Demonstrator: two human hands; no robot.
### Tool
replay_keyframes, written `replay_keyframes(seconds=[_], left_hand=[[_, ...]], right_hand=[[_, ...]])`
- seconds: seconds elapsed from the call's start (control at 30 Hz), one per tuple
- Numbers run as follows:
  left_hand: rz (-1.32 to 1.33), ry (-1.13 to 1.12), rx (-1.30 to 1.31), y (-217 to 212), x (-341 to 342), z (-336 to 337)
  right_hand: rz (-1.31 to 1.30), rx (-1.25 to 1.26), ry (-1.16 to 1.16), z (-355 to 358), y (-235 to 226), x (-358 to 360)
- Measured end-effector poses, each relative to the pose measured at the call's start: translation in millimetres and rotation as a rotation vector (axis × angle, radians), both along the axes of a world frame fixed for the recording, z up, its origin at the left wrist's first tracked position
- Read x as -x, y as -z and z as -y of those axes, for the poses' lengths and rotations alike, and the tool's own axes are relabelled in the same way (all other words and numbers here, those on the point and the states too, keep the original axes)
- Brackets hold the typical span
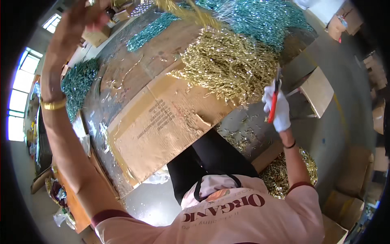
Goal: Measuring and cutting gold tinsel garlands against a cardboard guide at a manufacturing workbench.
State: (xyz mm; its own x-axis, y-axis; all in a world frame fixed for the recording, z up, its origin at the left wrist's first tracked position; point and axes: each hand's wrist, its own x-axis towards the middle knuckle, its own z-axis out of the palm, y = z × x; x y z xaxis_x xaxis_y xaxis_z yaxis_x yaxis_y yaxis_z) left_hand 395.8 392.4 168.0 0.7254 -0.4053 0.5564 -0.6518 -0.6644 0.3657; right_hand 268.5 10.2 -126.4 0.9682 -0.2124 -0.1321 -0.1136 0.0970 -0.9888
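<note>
My left hand [89, 16] is raised at the upper left, bare and smeared by motion, partly cut off by the picture's edge. Gold tinsel strands [191, 14] stretch across the top beside it; whether its fingers hold them I cannot tell. My right hand [281, 112], in a white glove, is closed around red-handled pliers [273, 106], their dark metal tip pointing away from me. Just left of that tip lies a large heap of gold tinsel [233, 65] on the table. Under its near edge is a flattened cardboard sheet [162, 130], which reaches over my lap.
Teal tinsel [264, 22] is heaped behind the gold, with smaller teal bunches [150, 31] at the far left and left edge. An open carton [319, 91] stands to the right. More gold tinsel [280, 175] sits low beside my right leg. Scraps litter the floor.
</note>
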Motion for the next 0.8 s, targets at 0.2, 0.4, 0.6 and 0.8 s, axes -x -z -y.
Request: replay_keyframes(seconds=[0.2, 0.4, 0.6, 0.8], left_hand=[[-0.397, -0.191, -0.066, 3, 61, -82], [-0.487, 0.155, 0.161, 36, 84, -102], [-0.458, -0.034, 0.04, 72, 107, -93], [-0.57, 0.079, 0.246, 83, 110, -65]], right_hand=[[0.553, 1.161, -0.02, -43, -26, -108], [0.417, 1.413, -0.348, -30, -6, -168], [0.584, 0.381, -0.738, -173, -96, -90], [0.834, 0.456, -0.711, -283, -128, -54]])
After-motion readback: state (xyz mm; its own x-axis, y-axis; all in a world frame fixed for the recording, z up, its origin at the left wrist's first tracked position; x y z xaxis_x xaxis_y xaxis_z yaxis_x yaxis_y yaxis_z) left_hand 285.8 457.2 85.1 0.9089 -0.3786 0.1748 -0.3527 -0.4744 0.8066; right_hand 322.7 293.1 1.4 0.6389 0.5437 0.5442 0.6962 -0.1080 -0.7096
